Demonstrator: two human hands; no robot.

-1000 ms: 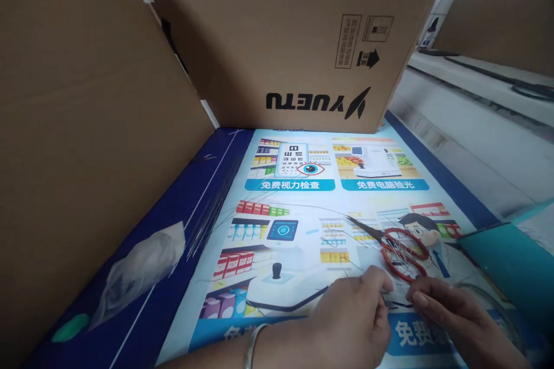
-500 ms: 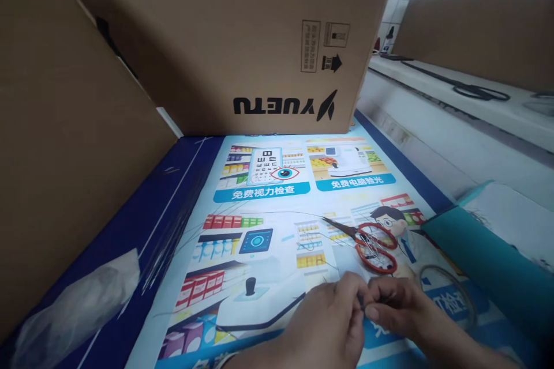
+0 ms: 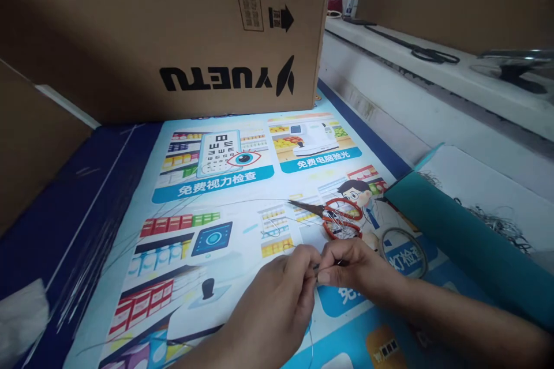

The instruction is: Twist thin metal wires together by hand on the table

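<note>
My left hand [image 3: 277, 294] and my right hand [image 3: 352, 268] meet fingertip to fingertip low in the middle of the view, above a printed poster [image 3: 208, 184] that covers the table. Both pinch a small dark piece with thin wire [image 3: 310, 328] trailing down from it. Red-handled scissors [image 3: 335, 216] lie shut on the poster just beyond my right hand, with fine wires across their handles. A thin wire ring [image 3: 402, 251] lies to the right of my right hand.
A big cardboard box [image 3: 173, 29] printed YUETU stands at the poster's far edge; another cardboard wall [image 3: 30, 144] rises at the left. A teal box [image 3: 459, 236] holding wire scraps sits at the right. A white ledge [image 3: 433, 86] with black cables runs behind.
The view has swung right and down, so the box and poster slid left. My hands came closer together and now pinch the piece at their fingertips. The scissors stayed put.
</note>
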